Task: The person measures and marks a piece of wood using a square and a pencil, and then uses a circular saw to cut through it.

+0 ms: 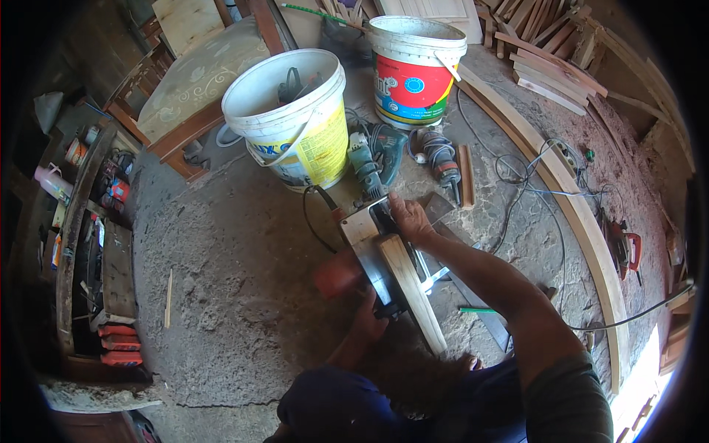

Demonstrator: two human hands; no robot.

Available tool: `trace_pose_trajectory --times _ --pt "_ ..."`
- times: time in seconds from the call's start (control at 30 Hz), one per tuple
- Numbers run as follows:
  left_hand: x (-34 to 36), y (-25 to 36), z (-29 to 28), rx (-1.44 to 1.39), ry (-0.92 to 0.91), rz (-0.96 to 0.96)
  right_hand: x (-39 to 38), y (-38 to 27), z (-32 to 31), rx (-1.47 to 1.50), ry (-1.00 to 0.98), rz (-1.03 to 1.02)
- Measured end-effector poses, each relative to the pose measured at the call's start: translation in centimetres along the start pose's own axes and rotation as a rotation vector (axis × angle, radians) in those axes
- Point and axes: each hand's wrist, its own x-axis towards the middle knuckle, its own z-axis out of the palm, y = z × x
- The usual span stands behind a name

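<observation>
In front of me is a power tool point(362, 235) with a flat metal base plate turned up and a blurred red body below it. A short wooden strip point(408, 284) lies lengthwise along the plate, its near end sticking out past it. My right hand point(410, 220) is closed round the plate's far end. Lower down, my left hand point(367, 319) grips the tool's near end, its fingers partly hidden. A pale lever-like piece point(434, 279) juts out at the strip's right. Beneath my right forearm lie a flat metal square point(484, 295) and a green pencil point(478, 310).
Beyond stand a white-and-yellow bucket point(325, 148) and a red-labelled bucket point(413, 88). A green power tool point(385, 151) and an angle grinder point(442, 159) lie before them. A long curved-looking plank point(569, 199) and loose cables run right. A tool shelf point(70, 244) stands left.
</observation>
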Motion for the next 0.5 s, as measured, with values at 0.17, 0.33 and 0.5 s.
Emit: trace_pose_trajectory --times 0.17,0.33,0.5 --pt "1.1 3.8 4.5 -0.702 0.173 -0.203 -0.1 1.7 -0.9 0.021 0.008 0.058" --pt "1.2 6.9 5.3 -0.664 0.137 -0.226 0.2 2.6 -0.2 0.041 0.06 0.108" --pt "0.5 6.8 4.5 -0.6 0.088 -0.336 0.5 3.4 0.0 -0.007 0.021 0.086"
